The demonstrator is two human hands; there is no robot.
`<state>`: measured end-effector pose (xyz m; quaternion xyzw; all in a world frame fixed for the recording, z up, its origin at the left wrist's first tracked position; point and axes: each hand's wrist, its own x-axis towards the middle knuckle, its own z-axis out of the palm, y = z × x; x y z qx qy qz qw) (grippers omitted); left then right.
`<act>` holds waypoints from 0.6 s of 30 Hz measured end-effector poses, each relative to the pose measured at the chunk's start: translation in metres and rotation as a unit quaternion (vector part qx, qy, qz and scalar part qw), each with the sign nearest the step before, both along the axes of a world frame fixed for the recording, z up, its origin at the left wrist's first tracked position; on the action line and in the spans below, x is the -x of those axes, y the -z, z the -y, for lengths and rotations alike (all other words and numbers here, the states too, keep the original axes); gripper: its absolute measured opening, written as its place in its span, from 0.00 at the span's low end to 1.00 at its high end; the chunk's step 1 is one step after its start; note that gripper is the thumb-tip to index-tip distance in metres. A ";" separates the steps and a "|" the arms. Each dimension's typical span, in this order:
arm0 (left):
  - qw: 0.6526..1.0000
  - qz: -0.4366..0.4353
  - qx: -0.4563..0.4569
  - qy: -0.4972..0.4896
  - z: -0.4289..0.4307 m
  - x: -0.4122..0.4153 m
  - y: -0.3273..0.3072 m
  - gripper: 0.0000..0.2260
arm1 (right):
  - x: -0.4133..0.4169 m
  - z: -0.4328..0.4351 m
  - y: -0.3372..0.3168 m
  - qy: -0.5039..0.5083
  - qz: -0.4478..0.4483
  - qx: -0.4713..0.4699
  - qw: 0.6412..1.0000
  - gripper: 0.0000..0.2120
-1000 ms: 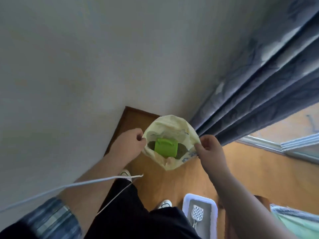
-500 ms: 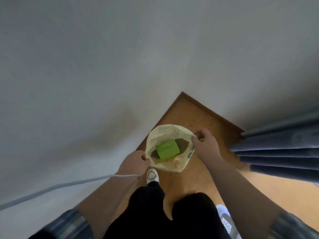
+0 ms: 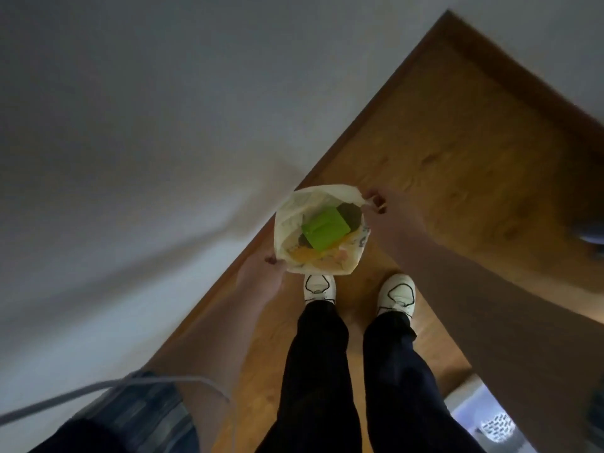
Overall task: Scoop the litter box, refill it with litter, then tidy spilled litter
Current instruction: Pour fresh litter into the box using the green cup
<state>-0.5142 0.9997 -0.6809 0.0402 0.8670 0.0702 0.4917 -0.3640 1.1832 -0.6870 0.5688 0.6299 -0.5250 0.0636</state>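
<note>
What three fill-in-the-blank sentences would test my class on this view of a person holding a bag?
1. The left hand grips the bag on the side nearer the grey ____.
2. The plastic object inside the bag is bright ____.
3. The shoes on the wooden floor are ____.
Missing words: wall; green; white.

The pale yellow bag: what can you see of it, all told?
The bag is pale yellow, thin and crinkly, like plastic or paper, with orange and printed marks on its near wall. It is upright, mouth held wide open: the left hand pinches the near-left rim, the right hand the far-right rim. Inside lies a bright green plastic piece on dark contents. It is just ahead of the white shoes, over the wooden floor.
</note>
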 end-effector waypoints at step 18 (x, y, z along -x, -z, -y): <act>0.995 -0.042 0.082 -0.031 0.018 0.048 0.142 0.15 | 0.047 0.034 0.141 -0.073 -0.001 0.012 0.997 0.19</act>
